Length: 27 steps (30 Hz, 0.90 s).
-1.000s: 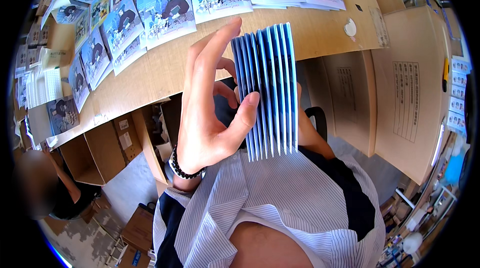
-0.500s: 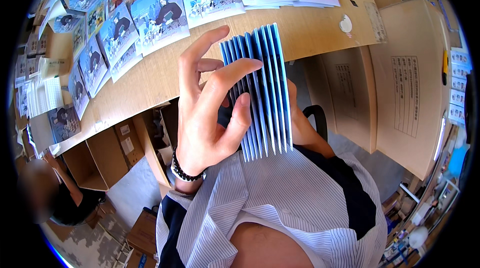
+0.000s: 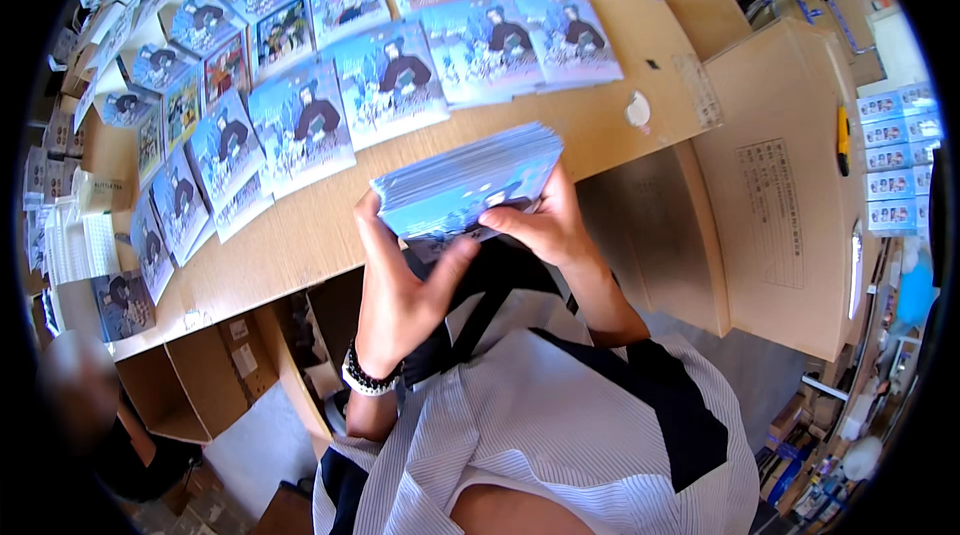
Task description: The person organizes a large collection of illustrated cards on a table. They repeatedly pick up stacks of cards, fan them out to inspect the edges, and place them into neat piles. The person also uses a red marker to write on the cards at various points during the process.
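Blue card stack (image 3: 455, 203) is held near the front edge of the tabletop (image 3: 290, 240); left hand (image 3: 398, 283) and right hand (image 3: 552, 223) each have a grip clamped on one end, probably so its loose edges stay even; similar prints (image 3: 390, 80) lie in rows beyond

The paper stack (image 3: 470, 183) is blue — the shirt (image 3: 520, 410) pinstriped white.

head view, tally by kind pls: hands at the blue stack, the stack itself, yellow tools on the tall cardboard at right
Hands: 2, left hand and right hand
Blue stack: 1
Yellow tool on the tall cardboard: 1
Total: 4
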Available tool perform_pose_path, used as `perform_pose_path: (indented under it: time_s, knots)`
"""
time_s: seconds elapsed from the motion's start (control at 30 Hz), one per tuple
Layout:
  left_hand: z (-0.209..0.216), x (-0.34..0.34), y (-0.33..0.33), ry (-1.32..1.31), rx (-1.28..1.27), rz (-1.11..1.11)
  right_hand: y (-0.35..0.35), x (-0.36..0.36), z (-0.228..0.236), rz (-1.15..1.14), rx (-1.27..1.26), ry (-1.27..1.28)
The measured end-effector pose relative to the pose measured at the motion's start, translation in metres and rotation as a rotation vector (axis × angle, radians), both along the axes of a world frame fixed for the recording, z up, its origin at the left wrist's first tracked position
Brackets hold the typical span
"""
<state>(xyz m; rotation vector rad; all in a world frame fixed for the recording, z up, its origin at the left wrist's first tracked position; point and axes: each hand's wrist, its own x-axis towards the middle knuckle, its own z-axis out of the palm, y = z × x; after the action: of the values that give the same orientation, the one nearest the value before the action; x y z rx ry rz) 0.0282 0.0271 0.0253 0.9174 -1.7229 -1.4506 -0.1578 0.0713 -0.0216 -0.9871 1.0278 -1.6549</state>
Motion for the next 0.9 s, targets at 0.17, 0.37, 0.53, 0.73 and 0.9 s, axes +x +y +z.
perform_pose_path:
  time_s: [0.17,0.37,0.53,0.73,0.9]
  knots:
    - [-0.050,-0.010,-0.019,-0.045,-0.207,0.076,-0.012,-0.014,0.003,-0.008,0.071,0.265]
    - [-0.047,-0.009,-0.017,-0.019,-0.326,-0.008,-0.016,-0.036,0.086,-0.018,-0.296,1.108]
    - [-0.065,-0.008,-0.015,-0.067,-0.283,-0.089,-0.022,-0.024,0.114,0.275,-0.166,1.666]
    - [-0.078,-0.008,-0.017,-0.196,-0.242,-0.109,-0.035,-0.019,0.126,0.351,-0.163,1.682]
    - [-0.059,-0.006,-0.017,-0.216,-0.310,-0.027,-0.049,-0.068,0.167,0.255,-0.021,1.450]
